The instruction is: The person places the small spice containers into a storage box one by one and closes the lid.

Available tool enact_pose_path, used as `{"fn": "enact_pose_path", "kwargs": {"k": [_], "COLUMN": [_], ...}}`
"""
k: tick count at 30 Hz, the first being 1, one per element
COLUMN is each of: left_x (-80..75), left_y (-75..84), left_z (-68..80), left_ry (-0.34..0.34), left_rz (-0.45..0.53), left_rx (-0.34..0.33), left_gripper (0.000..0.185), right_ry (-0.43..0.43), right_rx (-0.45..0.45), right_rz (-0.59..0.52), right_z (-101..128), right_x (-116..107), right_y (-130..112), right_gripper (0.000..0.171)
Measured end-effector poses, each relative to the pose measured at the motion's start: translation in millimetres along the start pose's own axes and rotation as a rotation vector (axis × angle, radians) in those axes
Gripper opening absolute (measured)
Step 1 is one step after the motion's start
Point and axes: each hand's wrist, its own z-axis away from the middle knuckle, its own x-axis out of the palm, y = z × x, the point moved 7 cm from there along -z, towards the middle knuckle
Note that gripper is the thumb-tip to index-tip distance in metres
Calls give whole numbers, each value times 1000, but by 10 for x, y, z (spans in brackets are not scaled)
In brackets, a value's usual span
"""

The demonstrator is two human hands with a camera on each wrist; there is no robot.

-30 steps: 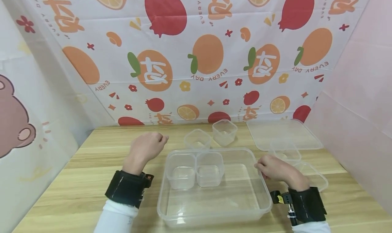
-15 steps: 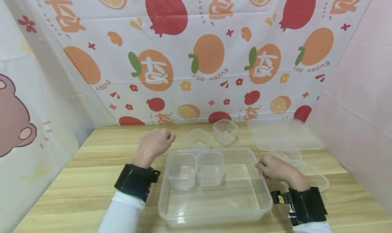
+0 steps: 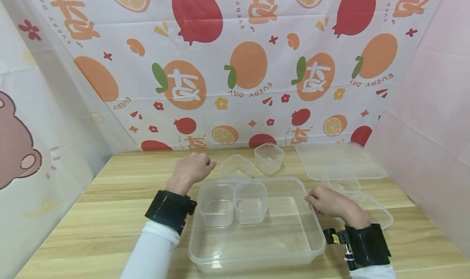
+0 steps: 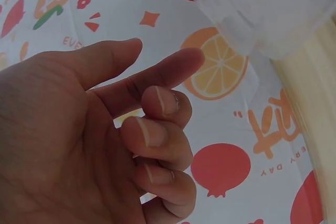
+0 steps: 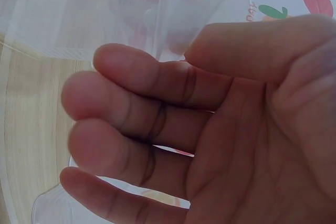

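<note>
Left hand (image 3: 192,168) hovers with fingers (image 4: 157,129) loosely curled, holding nothing, just beside a small clear square cup (image 3: 237,167) on the wooden table (image 3: 110,213); right hand (image 3: 327,201) pinches the thin right rim of the large clear tray (image 3: 257,242), glossy, round-cornered, two cups tucked in its far-left corner

sleeves (image 3: 156,246): white, long | wrist bands (image 3: 170,209): black, stitched | right band (image 3: 365,244): yellow tag, buckle
</note>
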Motion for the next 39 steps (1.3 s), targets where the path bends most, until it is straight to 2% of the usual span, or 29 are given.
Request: {"fn": "enact_pose_path", "kwargs": {"k": [10, 20, 26, 29, 33, 39], "left_x": [70, 51, 74, 100, 129, 158], "left_y": [-3, 120, 129, 130, 132, 124], "left_z": [-93, -219, -273, -294, -324, -361], "left_ry": [-49, -67, -95, -110, -122, -129], "left_rz": [-25, -63, -78, -88, -94, -102], "left_rx": [14, 57, 36, 33, 30, 9], "left_gripper": [44, 42, 31, 26, 24, 24], "right_ry": [-17, -8, -10, -10, -4, -4], "right_rx": [-1, -18, -52, -35, -13, -30], "right_rz": [-15, -2, -2, -7, -7, -11], "right_z": [-16, -17, -30, -27, -22, -18], "right_x": [36, 25, 16, 2, -15, -8], "right_y": [-14, -4, -22, -11, 2, 2], "right_gripper": [39, 39, 40, 39, 39, 39]}}
